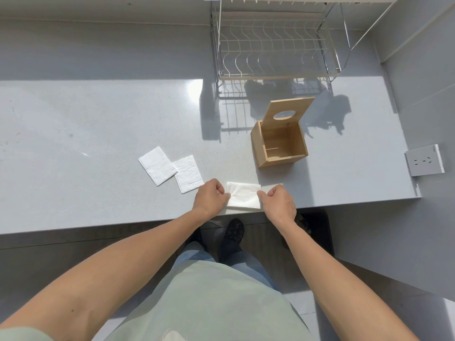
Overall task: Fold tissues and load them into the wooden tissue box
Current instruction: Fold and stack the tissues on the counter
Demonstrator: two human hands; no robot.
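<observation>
A white tissue (242, 195) lies folded near the counter's front edge. My left hand (211, 196) pinches its left side and my right hand (279, 201) pinches its right side. Two more folded white tissues (157, 165) (188, 173) lie overlapping on the counter to the left. The wooden tissue box (261, 146) stands behind and right of my hands, with nothing inside. Its lid (286, 114), with an oval hole, is tipped up and back.
A wire dish rack (275, 45) stands at the back of the grey counter (98, 134), behind the box. A white wall socket (423, 160) sits at the right end. The counter's front edge runs just under my wrists.
</observation>
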